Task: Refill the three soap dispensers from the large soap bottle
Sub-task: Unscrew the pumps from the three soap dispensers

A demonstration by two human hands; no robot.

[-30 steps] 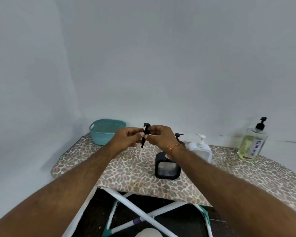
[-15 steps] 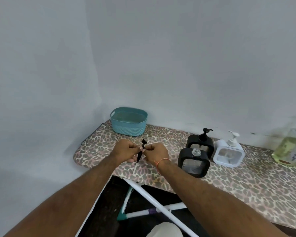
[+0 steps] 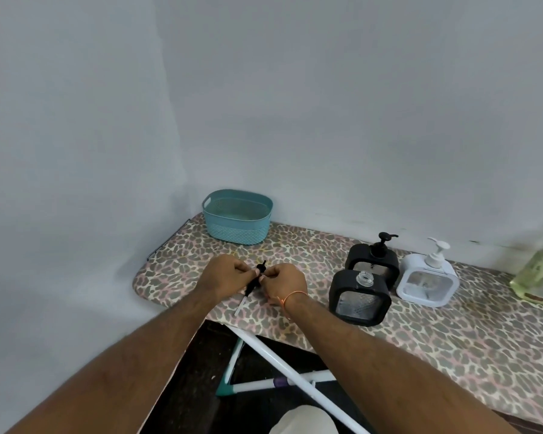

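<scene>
My left hand (image 3: pixel 224 274) and my right hand (image 3: pixel 284 281) both pinch a black pump head (image 3: pixel 257 278) low over the leopard-print board (image 3: pixel 420 333). Its clear tube reaches down to the cover. To the right stands a black square dispenser (image 3: pixel 359 297) with its neck open and no pump. Behind it is a second black dispenser (image 3: pixel 373 261) with its pump on. A white dispenser (image 3: pixel 427 281) stands beside that one. The large soap bottle (image 3: pixel 541 274) with yellowish liquid is cut off at the right edge.
A teal plastic basket (image 3: pixel 237 220) sits at the board's far left corner against the grey wall. The board's white legs (image 3: pixel 282 364) cross below its front edge, over a dark floor.
Both hands have lowered the pump head from above the dispensers down and left to the board's surface. The view has swung left, so the big bottle now sits at the right edge.
</scene>
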